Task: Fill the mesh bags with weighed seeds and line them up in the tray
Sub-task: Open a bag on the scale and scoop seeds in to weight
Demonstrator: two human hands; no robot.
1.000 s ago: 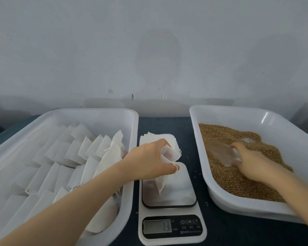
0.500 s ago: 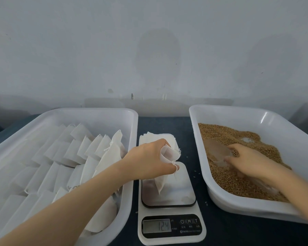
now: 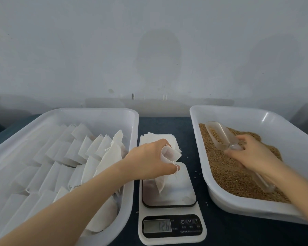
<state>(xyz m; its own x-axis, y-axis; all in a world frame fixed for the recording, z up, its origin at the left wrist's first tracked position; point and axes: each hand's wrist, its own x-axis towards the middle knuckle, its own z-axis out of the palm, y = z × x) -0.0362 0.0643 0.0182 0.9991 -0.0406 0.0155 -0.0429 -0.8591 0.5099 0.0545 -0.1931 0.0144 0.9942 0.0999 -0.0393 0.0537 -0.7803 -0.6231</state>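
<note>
Trays sit on both sides of a small white scale (image 3: 171, 233) on a dark table (image 3: 164, 126). The left tray (image 3: 94, 110) holds rows of white filled bags (image 3: 82, 150) that lean on each other. The right tray (image 3: 290, 137) holds a bed of brown seeds (image 3: 228, 176). A flat pile of spare bags (image 3: 156, 139) lies just behind the scale, partly covered by the left hand.

The left hand (image 3: 149, 160) reaches over the near corner of the left tray. Its fingers curl round the top of one mesh bag (image 3: 168, 157) and hold its mouth open. The bag hangs down and its bottom touches the scale plate (image 3: 183, 192). The little screen (image 3: 157, 226) seems to read 126.

The right hand (image 3: 252, 153) is in the seed tray, with its fingers wrapped round the handle of a clear scoop (image 3: 219, 135). The scoop's open end points to the far left corner of that tray and has some seeds in it. This hand is blurry, so its grip is hard to see well.

The left arm hides some bags at the near end of the left tray. Both trays are cut off at the picture's edges, and so is the right arm.

A thin strip of table shows between the scale and each tray, with a few loose seeds (image 3: 196, 174) on it. The tall wall of the right tray stands between the scoop and the bag.
</note>
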